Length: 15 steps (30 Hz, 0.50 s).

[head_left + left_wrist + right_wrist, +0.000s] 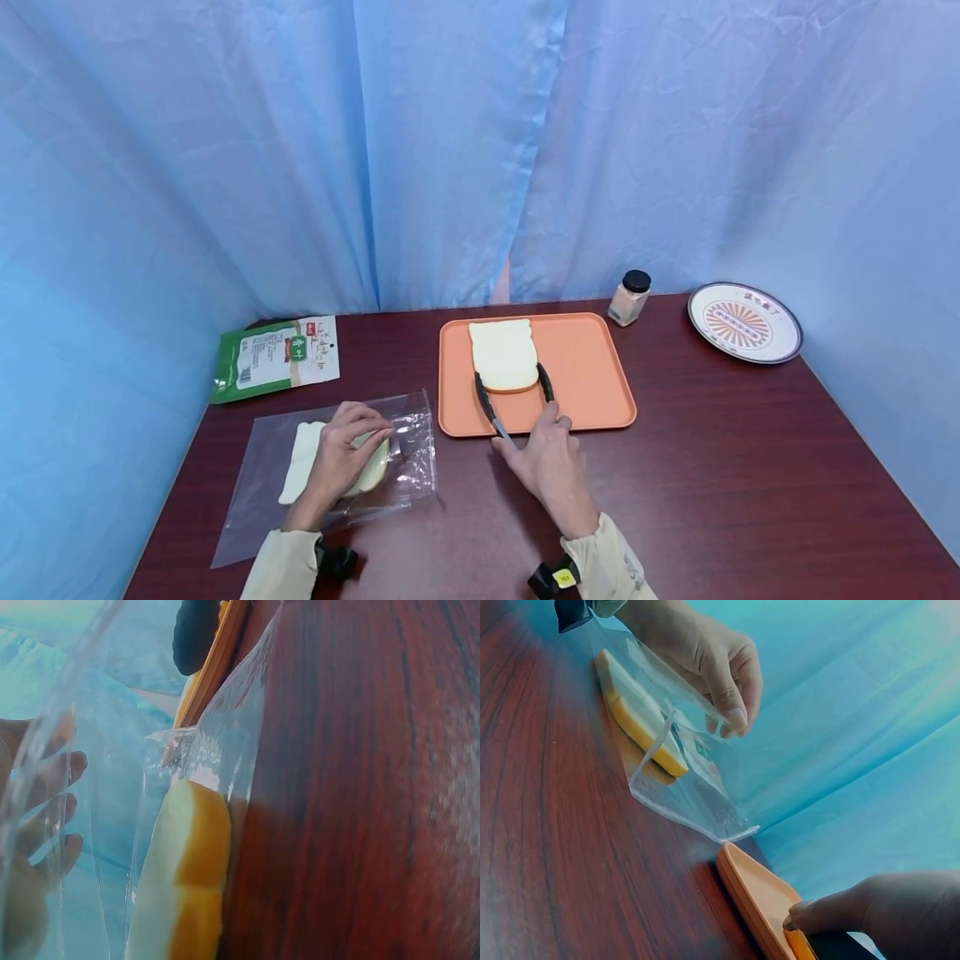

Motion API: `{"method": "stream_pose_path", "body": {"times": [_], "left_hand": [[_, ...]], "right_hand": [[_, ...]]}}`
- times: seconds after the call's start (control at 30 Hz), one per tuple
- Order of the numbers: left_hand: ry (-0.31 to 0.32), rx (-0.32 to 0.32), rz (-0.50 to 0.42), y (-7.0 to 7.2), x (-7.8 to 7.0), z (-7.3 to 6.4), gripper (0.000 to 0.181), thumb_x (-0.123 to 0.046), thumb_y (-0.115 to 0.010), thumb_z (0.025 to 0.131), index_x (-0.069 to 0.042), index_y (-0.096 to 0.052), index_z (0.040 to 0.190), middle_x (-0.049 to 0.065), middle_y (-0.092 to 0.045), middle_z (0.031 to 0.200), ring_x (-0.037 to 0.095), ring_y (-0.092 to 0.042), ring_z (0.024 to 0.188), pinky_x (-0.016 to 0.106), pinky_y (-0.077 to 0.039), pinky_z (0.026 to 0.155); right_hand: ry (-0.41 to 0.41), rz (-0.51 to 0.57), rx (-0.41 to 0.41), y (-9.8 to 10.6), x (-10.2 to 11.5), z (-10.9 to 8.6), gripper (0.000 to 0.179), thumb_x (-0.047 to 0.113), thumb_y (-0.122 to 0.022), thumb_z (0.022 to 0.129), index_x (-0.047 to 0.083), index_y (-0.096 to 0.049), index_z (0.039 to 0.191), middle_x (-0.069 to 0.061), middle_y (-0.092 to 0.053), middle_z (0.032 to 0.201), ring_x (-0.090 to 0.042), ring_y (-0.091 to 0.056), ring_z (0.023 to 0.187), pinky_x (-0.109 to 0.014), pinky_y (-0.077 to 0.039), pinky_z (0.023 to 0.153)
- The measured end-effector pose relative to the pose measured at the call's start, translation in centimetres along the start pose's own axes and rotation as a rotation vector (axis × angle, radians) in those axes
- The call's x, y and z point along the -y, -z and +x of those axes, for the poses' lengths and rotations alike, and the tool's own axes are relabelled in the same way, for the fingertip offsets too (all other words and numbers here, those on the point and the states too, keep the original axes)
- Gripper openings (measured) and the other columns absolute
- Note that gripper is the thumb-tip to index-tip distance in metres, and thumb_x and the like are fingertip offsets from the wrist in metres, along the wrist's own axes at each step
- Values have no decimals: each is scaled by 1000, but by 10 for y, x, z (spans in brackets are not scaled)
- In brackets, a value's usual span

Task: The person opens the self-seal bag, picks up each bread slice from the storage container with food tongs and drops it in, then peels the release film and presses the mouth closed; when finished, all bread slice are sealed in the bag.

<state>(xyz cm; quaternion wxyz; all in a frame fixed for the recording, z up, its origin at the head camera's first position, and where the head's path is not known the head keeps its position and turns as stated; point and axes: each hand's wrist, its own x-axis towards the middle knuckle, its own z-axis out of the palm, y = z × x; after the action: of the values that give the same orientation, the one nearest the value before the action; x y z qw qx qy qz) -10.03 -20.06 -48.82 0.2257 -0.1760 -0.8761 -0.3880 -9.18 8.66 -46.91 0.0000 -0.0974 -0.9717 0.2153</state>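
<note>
Our left hand (pixel 343 450) pinches the clear bag (pixel 251 471) holding bread (pixel 300 458); if we lose this edge, the mouth may collapse. Our right hand (pixel 553 467) grips the tongs (pixel 484 402), tips flanking a slice (pixel 504 354) on the tray (pixel 588 367); squeezing unevenly could dent or tilt it.

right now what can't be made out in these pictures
Middle of the bagged bread slice: head view, behind the left hand.
Rear end of the tongs: head view, under the right hand.
Fine print on the green-and-white pouch: head view, too small.
</note>
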Motion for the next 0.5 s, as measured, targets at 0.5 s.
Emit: {"method": "stream_pose_path", "body": {"times": [0.5], "left_hand": [[18,8,9,-1,0,-1,10,0,-82,77,-6,-81,85,0,-70,83,13,-56,91,13,-42,80]], "right_hand": [[16,-20,-74,-14,5,-2,78,54,-83,73,-3,-45,112,-21,-56,85,-40,-63,60,-41,-46,46]]}}
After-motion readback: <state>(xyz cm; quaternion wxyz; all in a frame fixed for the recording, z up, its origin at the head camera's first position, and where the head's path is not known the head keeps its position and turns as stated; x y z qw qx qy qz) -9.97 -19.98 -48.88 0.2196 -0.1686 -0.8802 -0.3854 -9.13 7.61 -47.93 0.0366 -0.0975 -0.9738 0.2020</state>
